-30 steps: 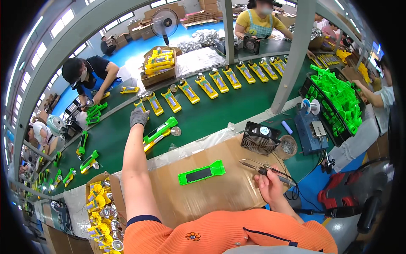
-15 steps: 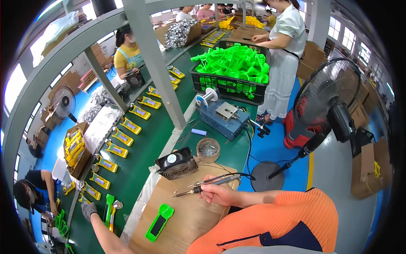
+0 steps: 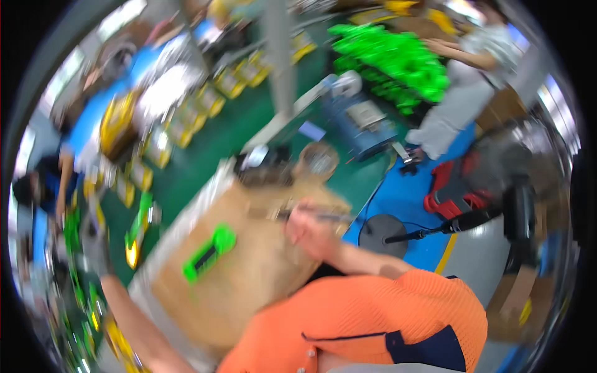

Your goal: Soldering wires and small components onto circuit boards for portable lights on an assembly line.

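Note:
My right hand (image 3: 308,231) is closed round a soldering iron (image 3: 333,217), held over the brown work board, its tip smeared by motion. Off to the left, my left hand (image 3: 96,248) in a grey glove reaches over the green conveyor belt. Its fingers are blurred. Just beyond them is a yellow-and-silver part (image 3: 96,211), and I cannot tell whether the hand grips it. A bright green plastic housing (image 3: 222,237) with a black strip lies on the board between my hands. Another green piece (image 3: 138,227) lies on the belt beside the board's left edge.
A black fan (image 3: 264,169), a round bowl of small metal bits (image 3: 318,160) and a blue soldering station (image 3: 357,127) stand beyond the board (image 3: 249,273). Yellow parts (image 3: 180,127) line the belt. A crate of green parts (image 3: 392,59) and a co-worker (image 3: 485,62) are farther off.
The whole view has turned leftward and blurred, so the bench things sit farther right or higher. My left hand has moved nearer along the belt's left side. My right hand still holds the soldering iron.

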{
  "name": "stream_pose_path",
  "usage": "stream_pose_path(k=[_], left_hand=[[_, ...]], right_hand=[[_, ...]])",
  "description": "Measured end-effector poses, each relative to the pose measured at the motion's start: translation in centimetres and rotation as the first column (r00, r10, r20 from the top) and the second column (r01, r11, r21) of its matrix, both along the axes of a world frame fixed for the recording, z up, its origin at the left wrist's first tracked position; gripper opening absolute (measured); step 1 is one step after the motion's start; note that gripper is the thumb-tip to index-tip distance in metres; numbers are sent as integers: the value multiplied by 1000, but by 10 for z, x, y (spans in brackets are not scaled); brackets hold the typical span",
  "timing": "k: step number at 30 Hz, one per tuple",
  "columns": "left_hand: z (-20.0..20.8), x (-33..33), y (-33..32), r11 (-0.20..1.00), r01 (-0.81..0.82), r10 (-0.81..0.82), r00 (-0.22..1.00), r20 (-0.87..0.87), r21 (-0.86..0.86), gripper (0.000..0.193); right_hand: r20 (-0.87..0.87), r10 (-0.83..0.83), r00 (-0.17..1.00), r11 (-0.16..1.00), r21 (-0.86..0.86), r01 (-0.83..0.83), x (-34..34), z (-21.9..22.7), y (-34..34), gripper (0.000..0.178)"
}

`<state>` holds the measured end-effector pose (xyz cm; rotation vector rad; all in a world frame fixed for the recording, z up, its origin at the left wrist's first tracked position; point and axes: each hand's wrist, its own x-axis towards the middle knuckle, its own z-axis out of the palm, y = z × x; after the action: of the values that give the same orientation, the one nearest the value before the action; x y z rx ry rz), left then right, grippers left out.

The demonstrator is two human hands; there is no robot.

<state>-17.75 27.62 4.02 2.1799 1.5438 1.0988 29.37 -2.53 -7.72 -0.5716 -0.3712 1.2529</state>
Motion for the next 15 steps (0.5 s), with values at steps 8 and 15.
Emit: stream_pose_path(k=[8, 15], left_hand=[[-15, 121, -264, 937, 329, -334, 942, -21, -121, 42], [-50, 116, -306, 961, 270, -270, 866, -421, -63, 43]], right_hand=[[27, 29, 999, 1000, 7, -29, 15, -4, -6, 20], [163, 163, 973, 984, 47, -173, 8, -7, 4, 21]])
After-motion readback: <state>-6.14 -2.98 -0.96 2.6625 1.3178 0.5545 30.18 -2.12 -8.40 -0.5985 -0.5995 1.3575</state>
